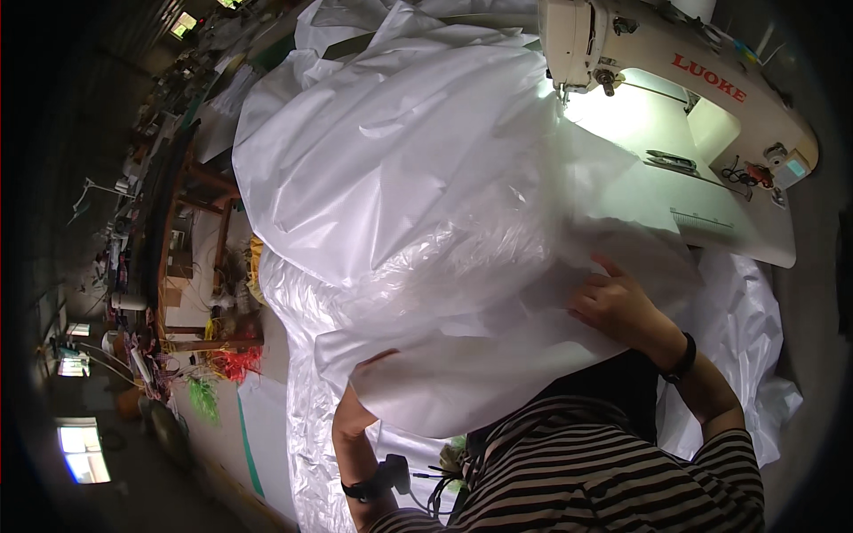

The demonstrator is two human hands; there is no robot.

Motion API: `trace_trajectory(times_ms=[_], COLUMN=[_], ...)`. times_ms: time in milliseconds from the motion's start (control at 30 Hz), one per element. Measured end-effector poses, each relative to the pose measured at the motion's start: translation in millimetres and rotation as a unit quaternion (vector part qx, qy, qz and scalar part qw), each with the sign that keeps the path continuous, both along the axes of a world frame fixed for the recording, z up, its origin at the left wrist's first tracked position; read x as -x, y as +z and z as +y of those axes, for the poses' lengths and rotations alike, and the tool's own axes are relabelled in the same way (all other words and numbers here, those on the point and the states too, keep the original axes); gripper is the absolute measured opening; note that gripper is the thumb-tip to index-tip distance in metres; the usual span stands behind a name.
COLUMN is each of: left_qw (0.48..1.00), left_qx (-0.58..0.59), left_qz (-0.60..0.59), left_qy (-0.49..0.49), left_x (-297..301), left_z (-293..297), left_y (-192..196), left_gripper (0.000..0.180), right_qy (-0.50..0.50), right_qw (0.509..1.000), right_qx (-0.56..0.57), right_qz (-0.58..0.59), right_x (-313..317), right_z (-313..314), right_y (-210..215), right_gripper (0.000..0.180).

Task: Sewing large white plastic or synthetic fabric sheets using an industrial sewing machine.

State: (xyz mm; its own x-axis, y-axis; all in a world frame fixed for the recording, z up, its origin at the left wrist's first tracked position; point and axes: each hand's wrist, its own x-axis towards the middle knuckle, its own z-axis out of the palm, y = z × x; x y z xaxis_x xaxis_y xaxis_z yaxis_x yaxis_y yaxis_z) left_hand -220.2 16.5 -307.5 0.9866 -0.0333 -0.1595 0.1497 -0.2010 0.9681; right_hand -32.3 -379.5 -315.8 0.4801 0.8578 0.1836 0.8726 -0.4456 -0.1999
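Large crinkled white fabric sheet (400,178) billows at centre; right hand (617,306) presses flat on it at four o'clock, left hand (355,410) grips its hem at seven. Keep tension even toward the cream sewing machine (675,80).

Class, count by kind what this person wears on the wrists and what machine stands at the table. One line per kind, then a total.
Black wristbands: 2, left wrist, right wrist
Sewing machines: 1
Total: 3
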Motion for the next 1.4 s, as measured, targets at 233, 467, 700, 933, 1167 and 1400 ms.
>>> trace_trajectory(times_ms=[233, 467, 700, 933, 1167, 1400], left_qw=[0.996, 0.977, 0.965, 0.890, 0.728, 0.965], left_qx=[0.071, -0.064, 0.069, -0.102, -0.611, -0.223], left_qz=[0.045, -0.094, 0.103, -0.188, 0.281, 0.002], left_qy=[0.022, -0.178, -0.232, 0.403, -0.134, -0.135], left_x=[-2, -91, -82, 37, 81, -83], left_z=[5, -33, -57, 147, 132, -124], left_y=[5, 48, 29, 28, -19, -127], left_gripper=[0.040, 0.054, 0.020, 0.009, 0.017, 0.040], right_qy=[-0.097, -0.036, -0.158, -0.245, -0.233, -0.374], right_qw=[0.965, 0.962, 0.968, 0.943, 0.864, 0.916], right_qx=[-0.231, -0.263, -0.122, -0.156, 0.021, -0.140], right_qz=[-0.084, -0.065, -0.151, -0.160, 0.447, -0.029], right_x=[35, 59, 59, 83, 93, 6], right_z=[-50, -51, -128, -186, -149, -110], right_y=[44, 75, 39, -27, 15, 40], right_gripper=[0.021, 0.026, 0.018, 0.006, 0.014, 0.036])
